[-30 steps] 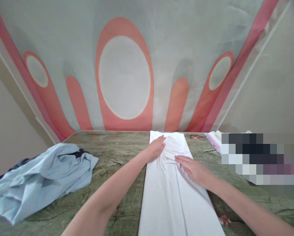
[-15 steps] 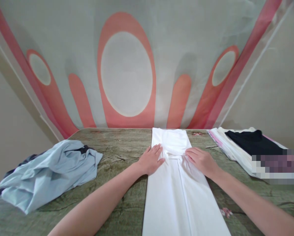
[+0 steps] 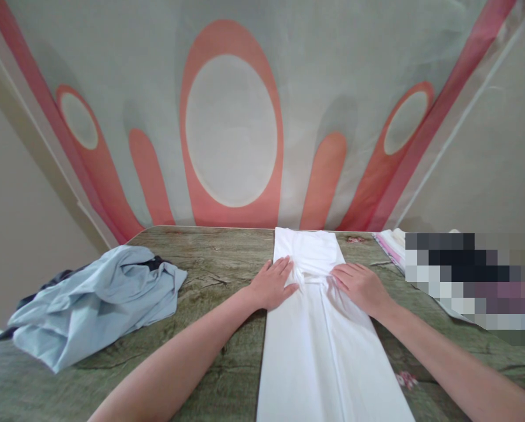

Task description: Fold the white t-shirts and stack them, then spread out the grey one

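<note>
A long white garment (image 3: pixel 324 340), folded into a narrow strip, lies on the green wood-patterned table (image 3: pixel 210 258) and runs from the near edge to the far edge. My left hand (image 3: pixel 271 284) rests flat on its left edge with fingers stretched out. On the strip's right side my right hand (image 3: pixel 361 284) lies flat too, fingers extended toward the middle. A small bunched wrinkle of cloth sits between the two hands.
A crumpled light blue garment (image 3: pixel 99 299) over something dark lies at the left of the table. Folded clothes, partly pixelated, are stacked at the right (image 3: pixel 394 243). A grey and coral patterned sheet (image 3: pixel 231 117) hangs behind the table.
My left hand slid back from the top of the strip to its left edge. My right hand moved up and right to lie level with it. The view shifted slightly.
</note>
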{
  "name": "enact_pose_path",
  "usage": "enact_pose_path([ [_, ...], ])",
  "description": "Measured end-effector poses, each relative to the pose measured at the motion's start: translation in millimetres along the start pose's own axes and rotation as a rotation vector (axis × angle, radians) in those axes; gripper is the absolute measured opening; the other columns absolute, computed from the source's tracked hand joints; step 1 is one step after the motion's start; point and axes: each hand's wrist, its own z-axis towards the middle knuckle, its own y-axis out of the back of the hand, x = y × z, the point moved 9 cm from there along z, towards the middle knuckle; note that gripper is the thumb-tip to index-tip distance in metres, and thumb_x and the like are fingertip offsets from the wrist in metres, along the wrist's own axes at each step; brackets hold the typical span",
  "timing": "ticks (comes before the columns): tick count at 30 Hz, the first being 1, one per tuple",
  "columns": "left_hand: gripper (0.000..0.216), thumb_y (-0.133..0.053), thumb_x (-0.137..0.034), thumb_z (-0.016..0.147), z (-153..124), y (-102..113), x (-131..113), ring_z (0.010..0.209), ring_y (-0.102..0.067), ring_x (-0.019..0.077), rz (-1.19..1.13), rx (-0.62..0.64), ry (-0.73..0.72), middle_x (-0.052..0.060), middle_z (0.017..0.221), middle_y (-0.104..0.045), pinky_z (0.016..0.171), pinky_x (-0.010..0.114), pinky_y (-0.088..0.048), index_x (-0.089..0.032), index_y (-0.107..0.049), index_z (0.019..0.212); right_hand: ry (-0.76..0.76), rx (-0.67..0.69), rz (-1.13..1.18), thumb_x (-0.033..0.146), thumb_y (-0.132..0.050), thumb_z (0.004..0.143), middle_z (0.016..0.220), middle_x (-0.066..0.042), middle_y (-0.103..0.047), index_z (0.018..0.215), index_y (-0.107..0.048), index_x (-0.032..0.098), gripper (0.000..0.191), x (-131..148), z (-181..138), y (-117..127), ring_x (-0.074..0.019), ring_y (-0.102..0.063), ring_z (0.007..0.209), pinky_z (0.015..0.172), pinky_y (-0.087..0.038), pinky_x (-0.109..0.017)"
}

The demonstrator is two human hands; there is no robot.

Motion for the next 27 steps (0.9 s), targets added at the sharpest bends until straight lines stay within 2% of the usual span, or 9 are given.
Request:
enact_pose_path([
  [5, 0.07, -0.012, -0.061, 0.088, -0.5, -1.0, 0.7, 0.136, -0.006, 0.0228, -0.033, 0.031, -0.008, 0.009, 0.148, -0.008, 0.107, 0.042, -0.01, -0.015, -0.013, 0.141, -0.018, 0.06, -0.082, 0.015, -0.047, 0.086, 0.093, -0.006, -0.066, 0.088, -0.064, 0.017, 0.018, -4.1, -0.8, -2.3, -0.0207, -0.057, 0.088, 0.08, -0.038, -0.034],
  [11, 0.082, -0.022, -0.072, 0.079, -2.6, 2.7, 0.0, 0.135, -0.007, 0.0281, -0.088, 0.026, -0.023, 0.01, 0.148, -0.008, 0.106, 0.046, -0.01, -0.02, -0.012, 0.142, -0.073, 0.118, 0.063, 0.017, -0.046, 0.087, 0.09, -0.004, -0.065, 0.088, -0.063, 0.019, 0.017, -9.6, -0.8, -10.0, -0.0179, -0.056, 0.085, 0.079, -0.04, -0.03],
  [16, 0.079, -0.028, -0.075, 0.076, -3.3, 5.0, -0.8, 0.134, -0.006, 0.033, -0.122, 0.046, -0.044, 0.008, 0.149, -0.007, 0.104, 0.052, -0.01, -0.032, -0.016, 0.14, -0.062, 0.155, 0.121, 0.018, -0.049, 0.084, 0.09, -0.004, -0.063, 0.089, -0.063, 0.02, 0.015, -3.6, 10.6, -4.9, -0.0189, -0.054, 0.087, 0.08, -0.039, -0.031],
  [21, 0.076, -0.029, -0.075, 0.076, -3.8, 6.1, -1.3, 0.134, -0.005, 0.0347, -0.133, 0.039, -0.059, 0.007, 0.149, -0.006, 0.103, 0.055, -0.009, -0.035, -0.018, 0.14, -0.082, 0.199, 0.129, 0.011, -0.049, 0.079, 0.084, -0.004, -0.061, 0.085, -0.064, 0.02, 0.019, 6.7, 21.9, -4.1, -0.0182, -0.054, 0.083, 0.079, -0.038, -0.032],
  [27, 0.076, -0.028, -0.074, 0.076, -4.2, 6.5, -1.6, 0.134, -0.004, 0.0352, -0.13, 0.031, -0.056, 0.008, 0.149, -0.006, 0.103, 0.055, -0.009, -0.034, -0.017, 0.14, -0.169, 0.282, 0.387, 0.015, -0.047, 0.078, 0.084, -0.003, -0.062, 0.088, -0.066, 0.02, 0.022, 7.1, 19.4, -6.8, -0.014, -0.056, 0.073, 0.069, -0.04, -0.025],
])
